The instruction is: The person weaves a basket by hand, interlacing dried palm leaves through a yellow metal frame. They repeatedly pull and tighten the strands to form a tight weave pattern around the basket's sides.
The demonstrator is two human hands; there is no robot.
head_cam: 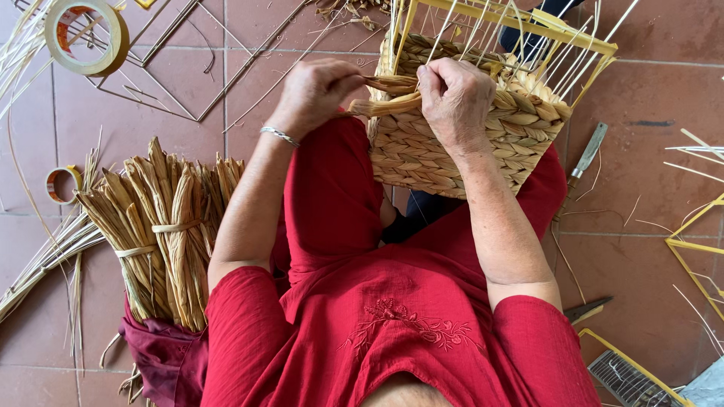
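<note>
**Half-woven basket on lap, both hands closed on the working strand**

Red clothing fills the near field: the person is seated on a tiled floor [648, 286], knees up, with a partly woven basket [452, 151] resting on the lap and tilted away from the camera. Its lower walls are finished in thick braided straw-coloured fibre; above them, bare yellow frame bars [520, 19] and thin upright stakes stand unwoven.

Left hand [317, 90]: fingers curled shut around a twisted fibre strand [385, 105] at the basket's near-left edge, wrist bent, knuckles up, a thin metal bracelet [279, 136] on the wrist. Right hand [456, 98]: fingers folded down over the same strand where it meets the rim of the weave, palm pressing on the wall. Fingertips of both hands are hidden beneath the knuckles, so exact pinch points cannot be confirmed.

Handling assessment: the basket appears light, and rigid only at the frame; woven walls likely give slightly under pressure. The strand looks soft, pliable and dry, probably prone to fraying or splitting if kinked sharply. Best purchase is judged to be the frame bars or the finished wall, not the loose stakes.

Surroundings: tied bundles of dried fibre [166, 226] just left of the person, two tape rolls [87, 34] further left, a knife-like tool [588, 151] to the right.
</note>
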